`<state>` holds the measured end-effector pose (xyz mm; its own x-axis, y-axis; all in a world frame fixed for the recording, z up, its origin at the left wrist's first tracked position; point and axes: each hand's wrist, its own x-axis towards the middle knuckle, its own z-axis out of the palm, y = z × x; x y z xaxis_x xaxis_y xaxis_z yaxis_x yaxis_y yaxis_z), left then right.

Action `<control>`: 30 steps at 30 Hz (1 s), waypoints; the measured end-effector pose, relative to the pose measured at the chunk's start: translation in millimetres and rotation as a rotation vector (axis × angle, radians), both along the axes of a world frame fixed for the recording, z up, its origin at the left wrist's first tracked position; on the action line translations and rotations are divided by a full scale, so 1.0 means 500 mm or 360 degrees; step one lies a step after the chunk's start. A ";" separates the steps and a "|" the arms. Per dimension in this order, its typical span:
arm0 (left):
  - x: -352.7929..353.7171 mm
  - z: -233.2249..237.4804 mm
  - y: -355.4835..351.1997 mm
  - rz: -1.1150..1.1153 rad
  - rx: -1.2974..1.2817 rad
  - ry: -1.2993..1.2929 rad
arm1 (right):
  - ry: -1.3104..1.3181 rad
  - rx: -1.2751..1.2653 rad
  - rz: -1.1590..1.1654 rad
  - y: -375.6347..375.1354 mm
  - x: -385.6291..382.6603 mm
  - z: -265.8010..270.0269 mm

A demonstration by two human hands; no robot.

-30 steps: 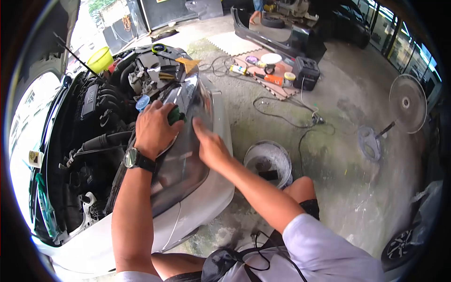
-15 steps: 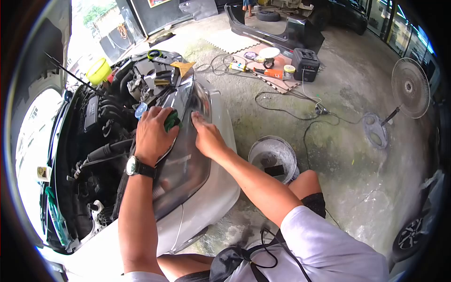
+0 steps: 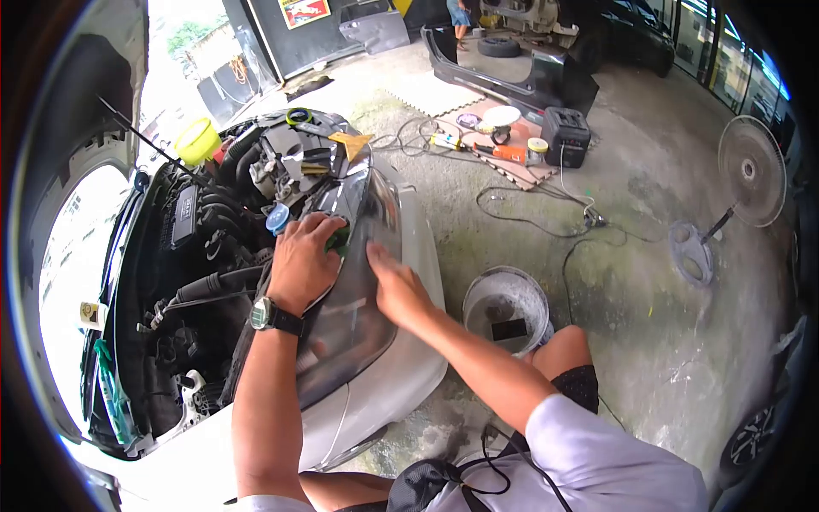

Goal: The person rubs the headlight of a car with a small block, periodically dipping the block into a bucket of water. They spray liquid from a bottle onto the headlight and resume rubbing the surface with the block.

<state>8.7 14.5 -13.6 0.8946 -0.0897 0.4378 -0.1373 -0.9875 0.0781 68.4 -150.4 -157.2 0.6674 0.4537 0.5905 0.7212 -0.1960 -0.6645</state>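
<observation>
The car's headlight [image 3: 354, 320] lies beneath my hands, its lens dull and greyish. My left hand [image 3: 300, 260], with a watch on the wrist, rests at the headlight's inner edge, fingers curled round a green cloth [image 3: 338, 241] that shows beside the thumb. On the outer side of the lens, my right hand [image 3: 399, 286] presses down with its fingers together; whatever may be under them is hidden. A blue cap [image 3: 277, 218] sits just beyond my left hand in the engine bay.
A bucket [image 3: 507, 309] of cloudy water stands right of the bumper. Farther off are a black power box [image 3: 566, 136], an orange tool [image 3: 509, 154], cables and a fan [image 3: 751, 171]. The raised hood [image 3: 77, 111] is at left. Another person's legs [image 3: 461, 26] show at the back.
The view has shifted, so the scene appears lower and farther right. My right hand sits slightly lower along the lens relative to my left hand, which keeps its place by the green cloth.
</observation>
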 end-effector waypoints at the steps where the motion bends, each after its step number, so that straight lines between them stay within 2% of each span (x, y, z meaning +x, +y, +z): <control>1: 0.001 -0.004 0.003 -0.0008 0.0004 -0.0019 | -0.0073 0.0005 -0.0008 -0.009 -0.038 -0.012; 3: -0.003 0.005 -0.003 0.0008 -0.0020 -0.0001 | -0.0086 0.0079 0.0039 -0.021 -0.061 -0.027; 8: 0.000 -0.007 0.001 0.0007 -0.0010 -0.0030 | 0.0101 -0.0008 -0.0010 0.009 0.059 0.010; 9: -0.001 -0.001 0.000 0.0052 -0.0061 0.0089 | 0.0067 -0.0017 -0.0056 0.016 0.064 0.005; 10: -0.002 -0.006 -0.001 0.0055 -0.0063 0.0065 | 0.0031 -0.0033 -0.0098 0.018 0.058 0.014; 11: -0.004 -0.016 0.000 0.0081 0.0108 -0.0074 | 0.0116 -0.0081 -0.0034 0.003 0.031 0.009; 12: -0.001 -0.019 0.001 0.0118 0.0280 -0.0214 | -0.0015 -0.0091 -0.0032 -0.011 -0.008 0.004; 13: -0.010 -0.002 -0.010 0.0168 0.0298 -0.0103 | -0.0120 -0.0098 -0.0043 -0.020 -0.047 -0.006; 14: -0.012 -0.005 -0.008 0.0200 0.0281 -0.0106 | -0.0210 -0.0109 -0.0048 -0.027 -0.070 -0.018; 16: -0.005 -0.011 0.001 0.0030 -0.0034 0.0075 | -0.0156 -0.0081 0.0008 -0.028 -0.034 -0.020; 18: -0.006 -0.018 0.005 -0.0024 -0.0014 0.0126 | -0.0064 -0.0039 0.0023 -0.015 0.011 -0.013; 20: -0.002 -0.010 0.003 0.0017 -0.0005 0.0059 | 0.0159 -0.0185 -0.0003 0.004 0.077 0.016; 21: -0.007 -0.002 -0.004 0.0055 0.0027 0.0081 | -0.0008 -0.0150 -0.0039 0.017 0.088 -0.005; 24: -0.003 -0.009 0.002 0.0080 0.0043 0.0061 | -0.0017 -0.0201 -0.0008 -0.009 0.006 -0.001; 25: -0.003 -0.009 0.003 0.0054 0.0008 0.0026 | -0.0158 -0.0169 -0.0005 -0.018 -0.024 -0.008; 28: -0.005 0.001 -0.001 0.0069 -0.0067 0.0091 | -0.0165 -0.0112 0.0055 -0.024 -0.010 -0.005; 30: -0.008 -0.004 -0.006 0.0074 -0.0050 0.0114 | -0.0017 -0.0154 0.0021 -0.009 0.047 0.010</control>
